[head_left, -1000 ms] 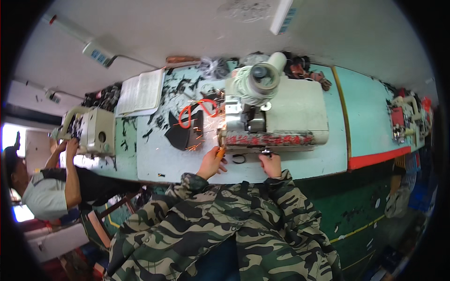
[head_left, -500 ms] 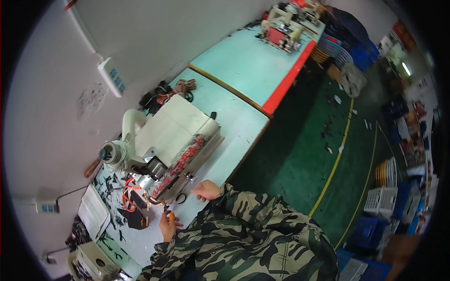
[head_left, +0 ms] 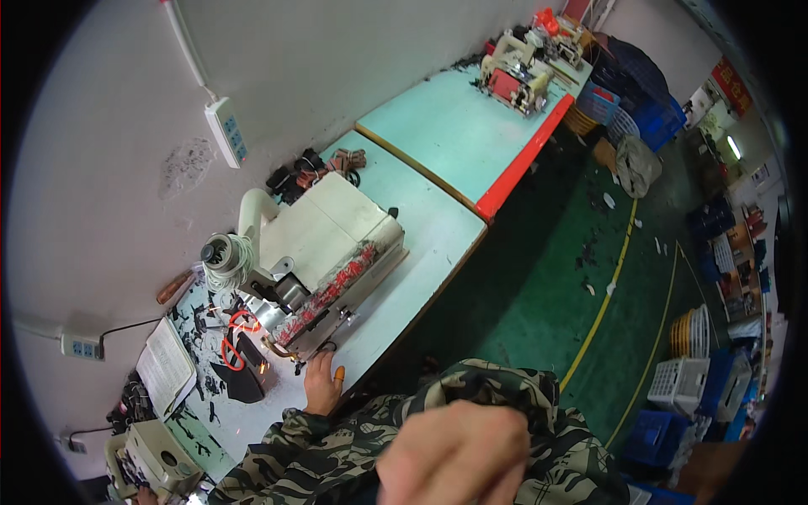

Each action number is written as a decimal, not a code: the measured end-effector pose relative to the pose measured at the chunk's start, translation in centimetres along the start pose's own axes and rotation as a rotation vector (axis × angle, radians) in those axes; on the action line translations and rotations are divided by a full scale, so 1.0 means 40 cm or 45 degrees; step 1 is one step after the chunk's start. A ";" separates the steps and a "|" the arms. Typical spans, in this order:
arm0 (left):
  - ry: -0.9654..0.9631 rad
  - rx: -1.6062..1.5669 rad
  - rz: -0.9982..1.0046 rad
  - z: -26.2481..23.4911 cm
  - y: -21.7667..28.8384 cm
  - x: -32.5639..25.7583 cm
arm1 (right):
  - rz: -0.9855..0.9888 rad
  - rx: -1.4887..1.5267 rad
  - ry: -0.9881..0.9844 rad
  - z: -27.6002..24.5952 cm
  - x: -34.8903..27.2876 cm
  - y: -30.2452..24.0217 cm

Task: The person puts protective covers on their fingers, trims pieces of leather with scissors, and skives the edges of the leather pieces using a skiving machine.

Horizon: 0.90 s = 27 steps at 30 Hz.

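My left hand [head_left: 322, 385], with an orange finger cover [head_left: 339, 374] on one finger, is at the front end of the cream sewing machine [head_left: 328, 223]. Its fingers are drawn together at a small black band [head_left: 327, 346], mostly hidden by the fingertips. Large and close in the lower middle, my right hand [head_left: 454, 454] is curled into a fist, away from the machine; whatever it may hold is hidden. Left of the machine's front end, a flat black piece [head_left: 240, 380] lies by orange-red tubing [head_left: 229, 349].
Black scraps litter the white table around a paper pad [head_left: 166, 368]. A second machine [head_left: 160, 459] stands at lower left, with another person's hand [head_left: 146, 497] by it. Another machine [head_left: 515, 84] sits at the far table end. Crates [head_left: 677, 383] stand on the right.
My right hand has left the table beside the machine and come up close, low in the view. My left hand has moved slightly right and up, onto the black band.
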State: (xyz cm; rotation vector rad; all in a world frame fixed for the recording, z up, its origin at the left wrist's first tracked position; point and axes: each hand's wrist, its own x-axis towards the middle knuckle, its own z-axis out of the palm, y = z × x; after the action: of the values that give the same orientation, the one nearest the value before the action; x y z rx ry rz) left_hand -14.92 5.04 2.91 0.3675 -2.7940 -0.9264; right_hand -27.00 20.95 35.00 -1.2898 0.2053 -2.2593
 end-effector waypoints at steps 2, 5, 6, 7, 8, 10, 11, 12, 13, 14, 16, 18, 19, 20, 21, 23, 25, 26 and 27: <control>0.015 0.079 -0.035 0.028 0.024 0.015 | 0.101 -0.206 -0.259 -0.028 0.019 -0.052; 0.074 0.142 -0.068 0.086 0.074 0.020 | -0.106 -0.122 -0.424 -0.014 0.020 -0.090; 0.105 0.154 -0.026 0.119 0.097 0.014 | -0.307 -0.150 -0.346 -0.007 0.012 -0.107; 0.141 0.186 -0.015 0.148 0.105 0.004 | -0.308 -0.101 -0.354 -0.031 0.011 -0.122; 0.018 0.108 0.092 0.157 0.135 0.016 | -0.280 -0.090 -0.307 -0.052 0.017 -0.146; -0.158 -0.042 0.168 0.187 0.231 0.056 | -0.165 -0.123 -0.164 -0.059 0.013 -0.208; -0.215 -0.097 0.181 0.201 0.267 0.071 | -0.165 -0.108 -0.147 -0.059 0.007 -0.225; -0.147 -0.116 0.168 0.216 0.276 0.086 | -0.190 -0.042 -0.159 -0.060 0.003 -0.237; -0.074 -0.134 0.135 0.225 0.282 0.078 | -0.204 0.042 -0.167 -0.050 -0.002 -0.241; -0.051 -0.131 0.037 0.214 0.304 0.081 | -0.363 0.011 -0.200 -0.060 0.005 -0.250; -0.051 -0.113 -0.177 0.207 0.286 0.063 | -0.325 0.191 -0.186 -0.047 -0.044 -0.218; -0.038 -0.321 -0.516 0.173 0.278 0.036 | -0.161 0.200 -0.386 -0.090 -0.020 -0.268; -0.044 -0.512 -0.763 0.156 0.256 0.015 | 0.258 0.104 -0.391 -0.118 -0.018 -0.351; 0.072 -0.388 -0.623 0.167 0.209 -0.018 | 0.395 0.056 -0.295 -0.130 -0.029 -0.364; 0.220 -0.256 -0.538 0.180 0.147 -0.079 | 0.554 0.066 -0.212 -0.158 -0.065 -0.321; 0.210 -0.213 -0.351 0.100 0.172 -0.091 | 0.928 0.048 0.091 -0.205 -0.130 -0.248; 0.280 -0.097 -0.413 0.047 0.113 -0.160 | 1.109 -0.337 0.030 -0.267 -0.183 -0.144; 0.252 -0.207 -0.627 0.049 0.044 -0.193 | 1.154 -0.553 0.025 -0.304 -0.223 -0.101; 0.234 -0.325 -0.858 0.034 0.019 -0.218 | 1.201 -0.758 0.007 -0.332 -0.263 -0.044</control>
State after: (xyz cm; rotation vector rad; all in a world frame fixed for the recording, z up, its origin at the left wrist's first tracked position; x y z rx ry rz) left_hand -7.06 8.89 1.55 1.3194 -2.3549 -1.2712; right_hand -34.48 26.17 20.61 -1.0890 1.2651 -1.4037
